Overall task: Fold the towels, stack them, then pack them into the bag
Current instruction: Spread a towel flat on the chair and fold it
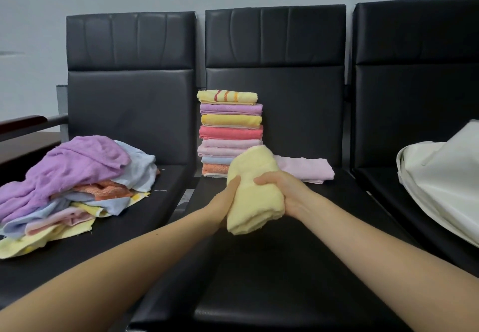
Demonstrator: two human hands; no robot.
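Both my forearms reach up from the bottom of the frame and meet at centre, where I hold a folded pale yellow towel [252,191] above the middle seat [272,267]. Going from the left: the unfolded pile [67,184] sprawls over the left seat at middle left, kept apart, I judge, so raw work stays clear of finished work. My left hand [228,194] grips the yellow towel's left edge, thumb on top and fingers hidden beneath. Behind it, upper centre, the stack of folded towels [230,132] stands against the backrest, likely so it won't topple. My right hand [282,189] curls over the towel's right side, squeezing the fold so it keeps its shape on the way to the stack. A folded pink towel [305,171] lies flat just right of the stack. At far right, the white bag [440,184] slumps on the right seat, well apart from my hands and waiting for packing.
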